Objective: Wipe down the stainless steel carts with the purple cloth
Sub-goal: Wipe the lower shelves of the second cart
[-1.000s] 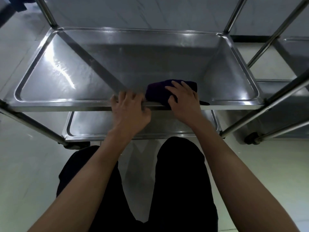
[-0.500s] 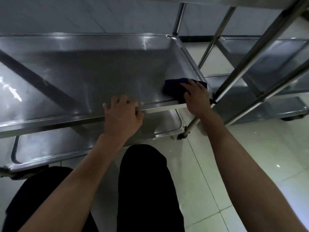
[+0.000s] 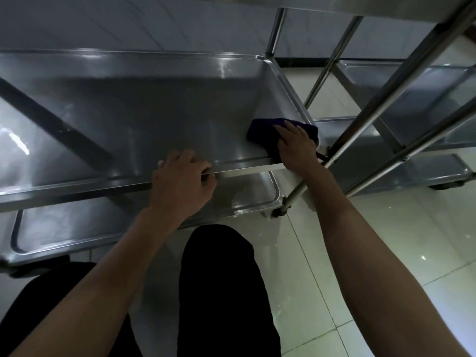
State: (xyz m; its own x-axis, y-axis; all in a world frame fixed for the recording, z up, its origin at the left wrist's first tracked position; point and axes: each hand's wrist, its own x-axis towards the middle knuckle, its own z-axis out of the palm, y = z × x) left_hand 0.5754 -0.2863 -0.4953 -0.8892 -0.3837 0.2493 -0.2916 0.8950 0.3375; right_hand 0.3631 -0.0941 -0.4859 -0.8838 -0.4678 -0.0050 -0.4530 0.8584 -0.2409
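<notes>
Right of centre, the right hand (image 3: 296, 148) presses the purple cloth (image 3: 262, 132) flat-fingered into the cart shelf (image 3: 154, 112) corner. The left hand (image 3: 183, 181) curls over the shelf's near rim.

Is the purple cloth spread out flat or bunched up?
Bunched up: the cloth forms a thick wad under the right hand at the shelf corner.

No text, label, brand, number or sign can be read anywhere in this view.
</notes>
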